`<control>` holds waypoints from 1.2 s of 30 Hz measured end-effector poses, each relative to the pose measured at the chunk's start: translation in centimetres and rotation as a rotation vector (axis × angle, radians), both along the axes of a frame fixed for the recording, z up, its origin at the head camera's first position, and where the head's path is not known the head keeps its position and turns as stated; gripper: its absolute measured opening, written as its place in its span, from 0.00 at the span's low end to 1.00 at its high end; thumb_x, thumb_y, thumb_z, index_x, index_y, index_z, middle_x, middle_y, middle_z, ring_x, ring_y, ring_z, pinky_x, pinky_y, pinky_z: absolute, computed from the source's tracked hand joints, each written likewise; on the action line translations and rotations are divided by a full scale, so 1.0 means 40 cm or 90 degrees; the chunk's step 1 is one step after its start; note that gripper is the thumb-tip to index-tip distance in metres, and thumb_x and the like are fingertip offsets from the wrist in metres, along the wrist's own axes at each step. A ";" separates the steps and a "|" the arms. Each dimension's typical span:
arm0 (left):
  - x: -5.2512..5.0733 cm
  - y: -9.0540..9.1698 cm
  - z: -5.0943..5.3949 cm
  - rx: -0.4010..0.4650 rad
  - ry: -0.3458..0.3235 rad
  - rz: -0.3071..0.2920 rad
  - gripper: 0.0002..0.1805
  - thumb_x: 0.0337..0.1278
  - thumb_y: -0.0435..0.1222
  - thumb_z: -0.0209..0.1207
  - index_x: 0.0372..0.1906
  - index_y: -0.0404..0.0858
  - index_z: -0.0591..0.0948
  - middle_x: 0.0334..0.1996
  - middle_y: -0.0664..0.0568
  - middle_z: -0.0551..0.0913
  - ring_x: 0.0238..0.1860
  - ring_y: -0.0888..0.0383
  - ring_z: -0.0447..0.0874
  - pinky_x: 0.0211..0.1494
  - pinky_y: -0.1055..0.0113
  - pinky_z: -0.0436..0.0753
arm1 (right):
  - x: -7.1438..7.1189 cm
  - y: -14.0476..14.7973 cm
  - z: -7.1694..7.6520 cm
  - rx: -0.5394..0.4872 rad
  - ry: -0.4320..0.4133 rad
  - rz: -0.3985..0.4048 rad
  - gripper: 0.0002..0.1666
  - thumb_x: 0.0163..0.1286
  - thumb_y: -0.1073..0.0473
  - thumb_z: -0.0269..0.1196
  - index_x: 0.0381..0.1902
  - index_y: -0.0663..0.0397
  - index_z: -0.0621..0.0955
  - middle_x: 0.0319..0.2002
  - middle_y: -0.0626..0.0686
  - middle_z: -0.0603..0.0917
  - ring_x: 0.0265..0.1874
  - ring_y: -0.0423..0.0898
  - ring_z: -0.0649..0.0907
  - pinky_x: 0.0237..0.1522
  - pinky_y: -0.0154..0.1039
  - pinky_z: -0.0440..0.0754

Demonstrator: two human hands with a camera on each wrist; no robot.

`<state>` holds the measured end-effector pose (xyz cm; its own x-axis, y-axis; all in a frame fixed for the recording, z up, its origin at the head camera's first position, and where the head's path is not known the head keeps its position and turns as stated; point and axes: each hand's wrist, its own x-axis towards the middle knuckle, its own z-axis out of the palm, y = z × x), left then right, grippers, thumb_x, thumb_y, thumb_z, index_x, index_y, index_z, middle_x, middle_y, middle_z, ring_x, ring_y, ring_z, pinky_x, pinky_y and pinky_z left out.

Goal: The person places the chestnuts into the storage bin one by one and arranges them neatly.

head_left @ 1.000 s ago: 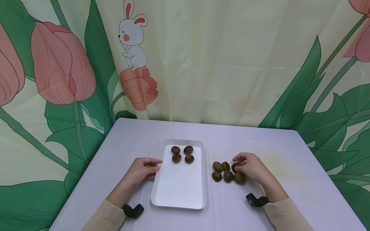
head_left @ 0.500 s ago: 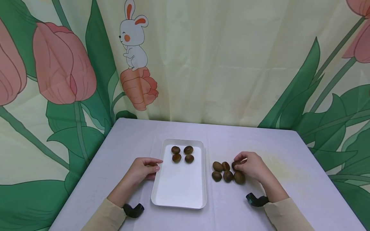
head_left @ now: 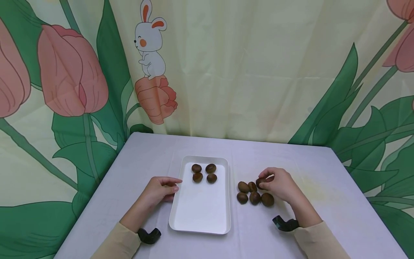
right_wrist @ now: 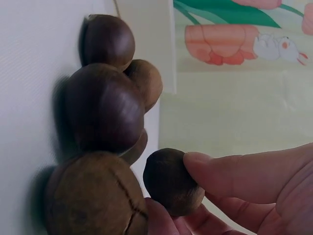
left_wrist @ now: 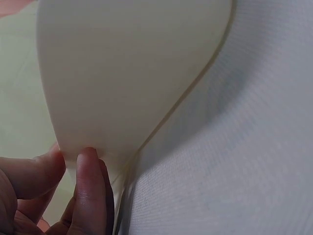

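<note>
Held chestnut point(head_left: 260, 182): one, brown, at the upper right of the loose group; clock directions follow the head view, 12 toward the curtain. It appears raised off the cloth.

Right hand point(head_left: 279, 183): at 3 o'clock of the held chestnut, pinching it between thumb and fingers.

Five loose chestnuts point(head_left: 254, 198): lying close together from 5 round to 9 o'clock of the held one; the largest, at 5, shows a crack in the right wrist view.

Tray point(head_left: 200, 212): white, shallow, oblong; farther out at 9 o'clock.

Four chestnuts point(head_left: 197, 177): in the tray, two by two, toward its 12 o'clock end.

Left hand point(head_left: 158, 190): at the tray's 9 o'clock side, fingers relaxed, tips touching rim and outer wall.

Table point(head_left: 278, 158): white-clothed, beneath all. Curtain point(head_left: 226, 72): beyond at 12, with rabbit point(head_left: 152, 64) print.

Step, as judged: picking one chestnut out of the loose group. A next move would call for a firm pinch and enough lift to clear the neighbours and tray rim.

Against half a second earlier: right hand and held chestnut shifted slightly toward 10 o'clock, baring more of the cracked one; left hand and tray unchanged.
</note>
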<state>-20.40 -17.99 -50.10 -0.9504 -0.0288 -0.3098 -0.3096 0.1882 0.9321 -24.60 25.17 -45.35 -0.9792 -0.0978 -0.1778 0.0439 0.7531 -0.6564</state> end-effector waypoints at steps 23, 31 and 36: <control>0.003 -0.004 0.002 0.034 0.013 -0.023 0.18 0.64 0.27 0.71 0.58 0.31 0.89 0.47 0.38 0.90 0.32 0.58 0.90 0.36 0.66 0.92 | 0.020 -0.123 0.037 -0.067 0.015 0.062 0.10 0.66 0.63 0.74 0.45 0.50 0.88 0.43 0.53 0.91 0.42 0.47 0.88 0.44 0.42 0.84; 0.004 -0.005 0.001 0.034 0.015 -0.034 0.19 0.64 0.28 0.72 0.59 0.31 0.88 0.49 0.38 0.90 0.33 0.59 0.89 0.37 0.65 0.92 | 0.020 -0.162 0.039 -0.076 0.014 0.077 0.09 0.66 0.62 0.74 0.43 0.47 0.88 0.41 0.50 0.91 0.42 0.47 0.88 0.46 0.43 0.83; 0.000 -0.007 0.000 0.033 0.006 -0.026 0.17 0.64 0.27 0.71 0.58 0.33 0.89 0.48 0.40 0.90 0.34 0.59 0.89 0.37 0.66 0.92 | 0.018 -0.188 0.040 -0.100 0.014 0.093 0.09 0.65 0.62 0.75 0.42 0.46 0.88 0.40 0.49 0.91 0.41 0.46 0.88 0.46 0.42 0.84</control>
